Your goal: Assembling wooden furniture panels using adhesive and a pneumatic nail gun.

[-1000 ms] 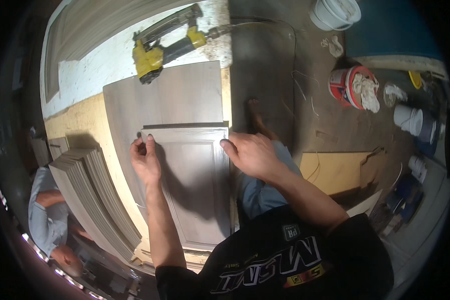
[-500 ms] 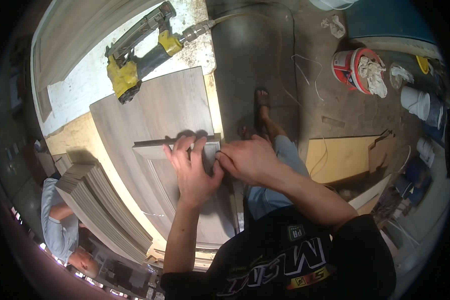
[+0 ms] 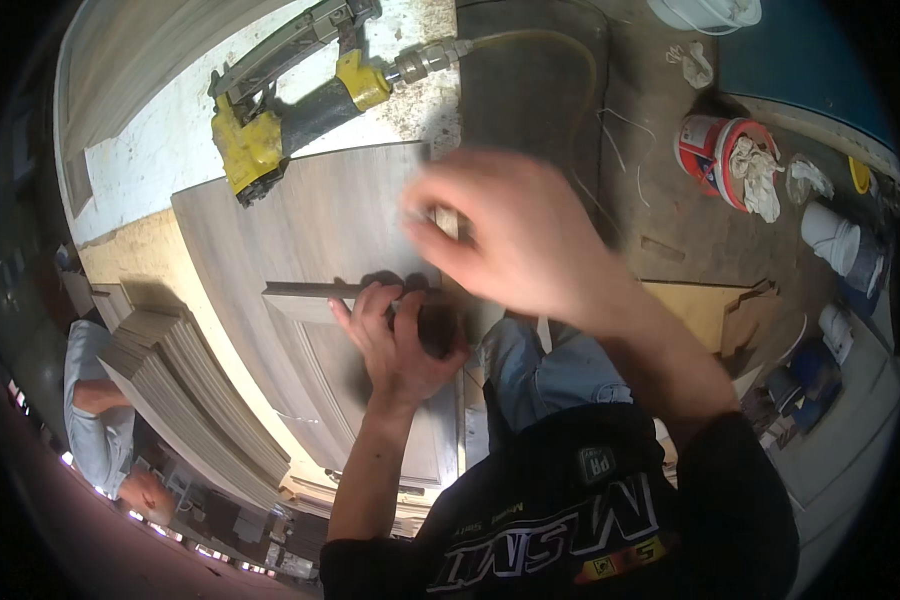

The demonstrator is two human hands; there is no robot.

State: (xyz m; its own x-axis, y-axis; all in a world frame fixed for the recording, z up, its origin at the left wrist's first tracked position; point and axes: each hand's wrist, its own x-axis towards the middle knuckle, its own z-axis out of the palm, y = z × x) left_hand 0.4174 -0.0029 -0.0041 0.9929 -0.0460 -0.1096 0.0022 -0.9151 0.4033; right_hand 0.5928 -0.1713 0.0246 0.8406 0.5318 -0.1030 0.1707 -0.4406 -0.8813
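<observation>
A small grey wooden panel (image 3: 370,400) lies on a larger grey board (image 3: 310,230) on the workbench. My left hand (image 3: 395,345) rests at the small panel's top edge, fingers bent over the narrow strip (image 3: 305,291) there, pressing it down. My right hand (image 3: 505,235) is lifted above the board and blurred by motion; its fingers are drawn together, and I cannot tell whether they hold anything. A yellow and black nail gun (image 3: 290,110) lies at the far end of the board, beyond both hands.
An air hose (image 3: 530,45) runs from the nail gun. A stack of grey panels (image 3: 195,410) stands at the left, with another person (image 3: 100,420) beside it. On the floor at right are a red and white bucket (image 3: 720,150), white containers (image 3: 840,240) and cardboard (image 3: 705,310).
My right hand has lifted off the small panel and swung up toward the far end of the board. My left hand has stayed on the panel's top edge.
</observation>
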